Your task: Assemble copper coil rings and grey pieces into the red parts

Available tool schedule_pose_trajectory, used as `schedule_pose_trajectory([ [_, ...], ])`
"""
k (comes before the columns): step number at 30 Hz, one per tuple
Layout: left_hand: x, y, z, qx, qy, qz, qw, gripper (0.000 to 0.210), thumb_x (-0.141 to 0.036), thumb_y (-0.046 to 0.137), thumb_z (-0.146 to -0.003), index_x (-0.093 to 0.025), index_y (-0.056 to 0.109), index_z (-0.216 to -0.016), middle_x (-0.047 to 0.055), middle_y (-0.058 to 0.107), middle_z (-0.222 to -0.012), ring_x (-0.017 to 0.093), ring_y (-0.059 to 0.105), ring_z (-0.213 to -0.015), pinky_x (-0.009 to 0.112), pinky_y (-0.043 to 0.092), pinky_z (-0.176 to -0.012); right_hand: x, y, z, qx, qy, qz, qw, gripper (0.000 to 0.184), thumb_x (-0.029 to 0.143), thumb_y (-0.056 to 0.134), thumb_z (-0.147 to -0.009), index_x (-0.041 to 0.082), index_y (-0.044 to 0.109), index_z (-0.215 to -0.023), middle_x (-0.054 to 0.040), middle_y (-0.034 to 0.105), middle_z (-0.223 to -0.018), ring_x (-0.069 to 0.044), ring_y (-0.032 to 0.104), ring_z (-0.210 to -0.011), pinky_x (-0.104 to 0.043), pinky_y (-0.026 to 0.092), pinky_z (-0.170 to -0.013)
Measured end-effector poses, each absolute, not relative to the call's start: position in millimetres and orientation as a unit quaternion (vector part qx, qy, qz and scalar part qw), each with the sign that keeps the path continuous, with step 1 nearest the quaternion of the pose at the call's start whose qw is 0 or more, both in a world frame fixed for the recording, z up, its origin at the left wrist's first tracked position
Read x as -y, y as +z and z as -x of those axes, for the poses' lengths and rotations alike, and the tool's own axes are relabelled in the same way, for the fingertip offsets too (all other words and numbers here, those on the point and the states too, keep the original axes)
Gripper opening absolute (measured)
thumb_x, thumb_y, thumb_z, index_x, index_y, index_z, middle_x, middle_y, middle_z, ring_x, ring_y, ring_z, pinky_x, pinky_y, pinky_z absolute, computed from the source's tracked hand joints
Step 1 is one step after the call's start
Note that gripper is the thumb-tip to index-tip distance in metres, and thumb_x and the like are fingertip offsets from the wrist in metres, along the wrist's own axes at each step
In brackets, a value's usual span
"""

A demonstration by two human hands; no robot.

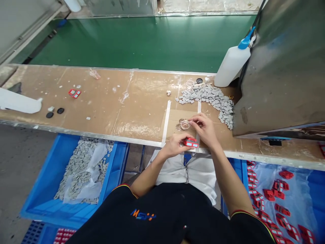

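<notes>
Clock directions are taken from the red part (191,143), with 12 o'clock pointing away from the person. The red part is at the near edge of the tabletop (137,112), grasped between the thumb and fingers of the left hand (175,145). The right hand (205,128) is at 1 o'clock; its fingertips meet the rim of the clear cup (185,125) at 11 o'clock. Whether they grip the rim or a small item cannot be told. The cup is over the cardboard (174,117). Grey tiles (208,96) are heaped at 1 o'clock, with the bottle (230,66) beyond them.

Caution:
- A loose left grasp could drop the red part over the near edge.
- Sideways pressure at the rim could tip the cup and spill its contents.
- A wide sweep of the right hand toward 1 o'clock could scatter the grey tiles.
</notes>
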State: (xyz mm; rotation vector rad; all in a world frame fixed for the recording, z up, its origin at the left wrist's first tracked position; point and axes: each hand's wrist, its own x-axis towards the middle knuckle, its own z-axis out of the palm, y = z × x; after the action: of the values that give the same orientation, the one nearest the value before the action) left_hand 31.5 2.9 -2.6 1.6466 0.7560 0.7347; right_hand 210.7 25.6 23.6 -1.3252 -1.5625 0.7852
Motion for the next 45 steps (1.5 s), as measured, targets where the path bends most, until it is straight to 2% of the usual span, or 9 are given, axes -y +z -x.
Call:
schedule_pose_trajectory([
  [9, -1.3, -2.2, -33.4, -0.336, 0.312, -0.696, 0.552, 0.026, -0.021, 0.075, -0.083, -0.011, 0.071, -0.107, 0.008, 0.075, -0.094, 0.016, 0.071, -0.083, 0.028, 0.061, -0.078, -16.0, 18.1, -212.7, 0.49, 0.405, 0.55, 0.541, 0.027, 0.048, 0.072, -0.083, 0.021, 0.069, -0.085, -0.0021, 0.075, -0.077, -0.018, 0.072, -0.072, -0.029, 0.057, -0.064],
  [12, -0.6, -2.1, -34.4, -0.336, 0.323, -0.69, 0.554, 0.026, -0.024, 0.074, -0.084, -0.01, 0.071, -0.106, 0.01, 0.075, -0.097, 0.017, 0.072, -0.085, 0.029, 0.062, -0.079, -1.6, 29.4, -220.4, 0.468, 0.388, 0.561, 0.562, 0.028, 0.049, 0.073, -0.084, 0.021, 0.069, -0.087, -0.0033, 0.077, -0.08, -0.018, 0.073, -0.071, -0.029, 0.058, -0.061],
  [16, 0.5, -1.9, -36.8, -0.341, 0.328, -0.706, 0.527, 0.025, -0.027, 0.074, -0.085, -0.011, 0.071, -0.105, 0.009, 0.075, -0.095, 0.017, 0.071, -0.084, 0.029, 0.062, -0.078, 30.3, 46.3, -228.8, 0.47, 0.32, 0.589, 0.575, 0.024, 0.047, 0.071, -0.089, 0.022, 0.07, -0.09, -0.0043, 0.078, -0.083, -0.019, 0.075, -0.074, -0.033, 0.062, -0.069],
  [22, 2.8, -2.1, -38.0, -0.349, 0.327, -0.757, 0.445, 0.02, -0.021, 0.072, -0.086, -0.012, 0.071, -0.104, 0.009, 0.076, -0.094, 0.018, 0.071, -0.083, 0.028, 0.06, -0.076, 57.5, 42.1, -225.7, 0.473, 0.318, 0.598, 0.564, 0.022, 0.045, 0.071, -0.089, 0.023, 0.073, -0.089, -0.0054, 0.08, -0.085, -0.021, 0.077, -0.078, -0.035, 0.064, -0.075],
  [28, 2.7, -0.9, -37.8, -0.349, 0.321, -0.779, 0.41, 0.02, -0.019, 0.074, -0.085, -0.012, 0.071, -0.103, 0.008, 0.076, -0.092, 0.018, 0.071, -0.081, 0.028, 0.058, -0.076, 61.4, 29.0, -223.0, 0.498, 0.323, 0.609, 0.526, 0.018, 0.04, 0.069, -0.09, 0.022, 0.074, -0.091, -0.0062, 0.08, -0.088, -0.022, 0.077, -0.081, -0.035, 0.062, -0.077],
  [38, 1.8, 3.1, -37.6, -0.343, 0.323, -0.789, 0.395, 0.017, -0.022, 0.075, -0.087, -0.012, 0.07, -0.101, 0.007, 0.076, -0.089, 0.016, 0.069, -0.075, 0.026, 0.054, -0.071, 59.6, 35.9, -215.9, 0.559, 0.247, 0.624, 0.487, 0.012, 0.033, 0.067, -0.092, 0.024, 0.074, -0.089, -0.004, 0.081, -0.086, -0.021, 0.077, -0.078, -0.033, 0.062, -0.073],
  [45, 2.2, 3.0, -36.1, -0.335, 0.324, -0.791, 0.397, 0.017, -0.022, 0.074, -0.087, -0.012, 0.07, -0.102, 0.008, 0.077, -0.092, 0.017, 0.071, -0.078, 0.028, 0.056, -0.074, 59.0, 43.7, -215.1, 0.62, 0.181, 0.606, 0.464, 0.014, 0.029, 0.063, -0.094, 0.022, 0.074, -0.087, -0.0035, 0.08, -0.082, -0.019, 0.077, -0.074, -0.029, 0.062, -0.069],
])
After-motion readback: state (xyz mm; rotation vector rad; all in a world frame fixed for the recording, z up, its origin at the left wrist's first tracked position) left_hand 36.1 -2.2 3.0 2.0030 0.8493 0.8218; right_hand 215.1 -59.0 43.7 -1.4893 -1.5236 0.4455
